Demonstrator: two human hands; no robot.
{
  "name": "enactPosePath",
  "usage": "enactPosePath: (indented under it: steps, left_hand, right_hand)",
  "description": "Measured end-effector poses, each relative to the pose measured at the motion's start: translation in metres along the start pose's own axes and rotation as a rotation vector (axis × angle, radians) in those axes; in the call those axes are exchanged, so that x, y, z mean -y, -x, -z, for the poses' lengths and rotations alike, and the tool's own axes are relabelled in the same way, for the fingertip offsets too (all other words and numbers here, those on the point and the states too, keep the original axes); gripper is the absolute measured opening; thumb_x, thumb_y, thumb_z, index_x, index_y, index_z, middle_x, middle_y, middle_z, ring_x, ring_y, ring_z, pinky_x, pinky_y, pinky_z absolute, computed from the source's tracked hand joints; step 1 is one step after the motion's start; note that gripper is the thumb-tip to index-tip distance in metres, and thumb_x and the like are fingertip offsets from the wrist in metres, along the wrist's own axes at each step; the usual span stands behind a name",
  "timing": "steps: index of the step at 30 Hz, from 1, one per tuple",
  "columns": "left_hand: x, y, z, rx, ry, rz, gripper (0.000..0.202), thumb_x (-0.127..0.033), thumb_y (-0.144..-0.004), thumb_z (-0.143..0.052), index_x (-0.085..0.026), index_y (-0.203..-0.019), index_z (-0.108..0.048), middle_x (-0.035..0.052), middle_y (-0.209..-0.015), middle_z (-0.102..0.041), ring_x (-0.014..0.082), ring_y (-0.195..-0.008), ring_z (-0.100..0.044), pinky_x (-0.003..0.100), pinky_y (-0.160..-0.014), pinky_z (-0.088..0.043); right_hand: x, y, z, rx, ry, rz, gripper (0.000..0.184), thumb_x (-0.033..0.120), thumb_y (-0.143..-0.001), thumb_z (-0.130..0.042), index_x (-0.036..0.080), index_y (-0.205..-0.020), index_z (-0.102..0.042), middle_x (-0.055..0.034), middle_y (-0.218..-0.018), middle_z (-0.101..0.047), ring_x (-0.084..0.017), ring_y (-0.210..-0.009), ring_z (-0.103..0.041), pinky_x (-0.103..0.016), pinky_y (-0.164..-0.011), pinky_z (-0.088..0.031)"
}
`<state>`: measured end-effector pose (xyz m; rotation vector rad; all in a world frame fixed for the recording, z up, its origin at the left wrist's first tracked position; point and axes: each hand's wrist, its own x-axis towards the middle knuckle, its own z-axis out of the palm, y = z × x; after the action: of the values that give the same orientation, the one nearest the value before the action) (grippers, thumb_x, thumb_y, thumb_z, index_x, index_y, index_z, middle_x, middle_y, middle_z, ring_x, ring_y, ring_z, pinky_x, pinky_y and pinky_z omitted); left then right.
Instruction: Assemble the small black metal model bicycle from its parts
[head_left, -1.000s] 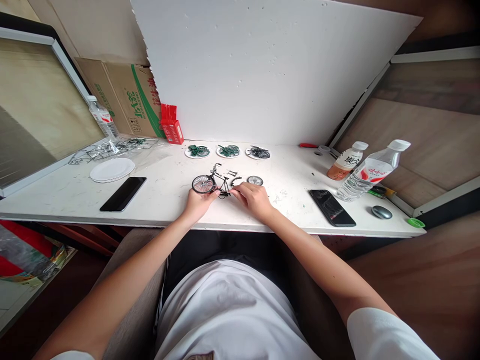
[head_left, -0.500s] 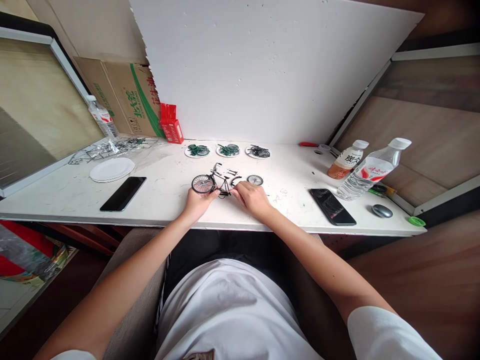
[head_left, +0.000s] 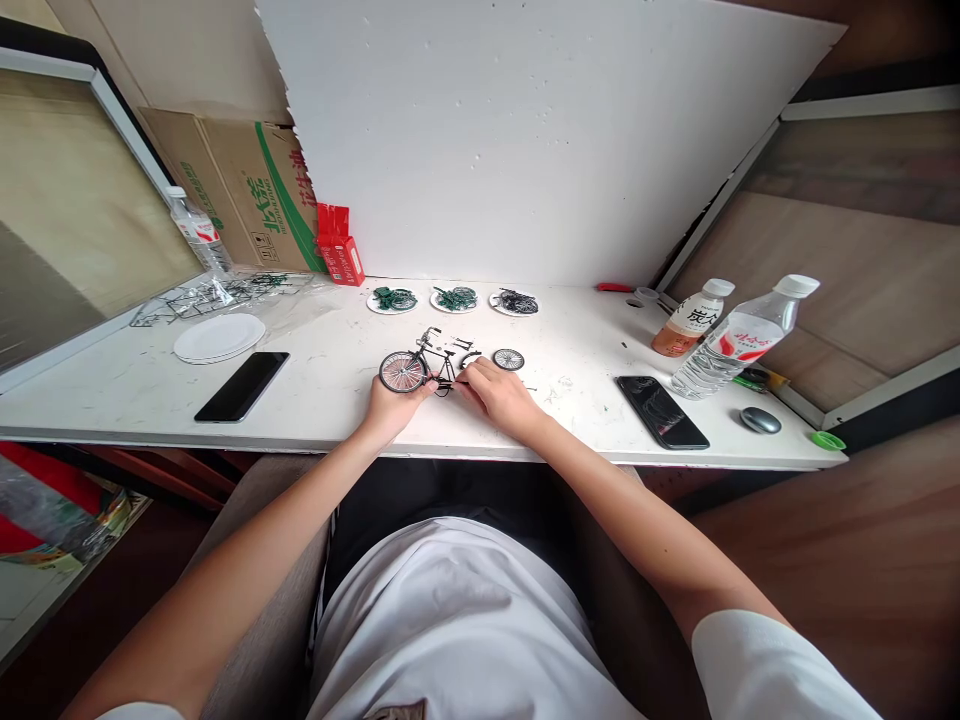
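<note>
Far L on the white table (head_left: 322, 390), the stacked plates (head_left: 219, 339) & dark phone (head_left: 242, 387) sit as before; only the view's nudged. Then the L hand (head_left: 394, 408), thumb & fingers gripping the low part of a small model bike (head_left: 430, 362), held near the table's front edge, front wheel (head_left: 403, 371) facing L; it looks to have dipped a touch vs. half a sec ago. Behind the R fingertips pokes a curved piece (head_left: 470, 358), part hidden. R hand (head_left: 499, 392) has edged in closer, fingertips bunched at the bike's rear end; can't tell if they pinch the bike or some tiny pt. I'd say L's the clamp & R does the fine work. Loose wheel (head_left: 508, 359) lies just beyond the R hand, untouched.
</note>
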<state>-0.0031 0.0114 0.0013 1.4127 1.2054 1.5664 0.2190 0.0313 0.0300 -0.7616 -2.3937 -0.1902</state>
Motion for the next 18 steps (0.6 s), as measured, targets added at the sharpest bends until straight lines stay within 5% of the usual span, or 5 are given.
enactPosePath:
  steps: [12,18]
  left_hand:
    - [-0.0091,0.0034,-0.0008,0.005,-0.048,-0.003,0.033,-0.036,-0.073,-0.091,-0.016,-0.097,-0.081,0.0134,-0.109,-0.083,0.0317,-0.108,-0.078,0.047,-0.105,-0.06]
    - [-0.0027,0.0024,0.0009,0.011,-0.037,0.031,0.034,-0.033,-0.072,-0.093,-0.017,-0.099,-0.082,0.0139,-0.11,-0.084,0.0329,-0.107,-0.078,0.049,-0.104,-0.06]
  right_hand:
    - [0.0022,0.0005,-0.0015,0.032,0.113,-0.057,0.042,0.036,-0.117,-0.039,0.02,-0.084,-0.06,-0.0063,-0.079,-0.066,-0.019,-0.077,-0.057,-0.033,-0.067,-0.032]
    - [0.0023,0.001,0.0032,0.049,0.042,-0.059,0.021,0.033,-0.114,-0.047,0.017,-0.108,-0.061,-0.0093,-0.095,-0.071,-0.021,-0.092,-0.065,-0.031,-0.071,-0.039]
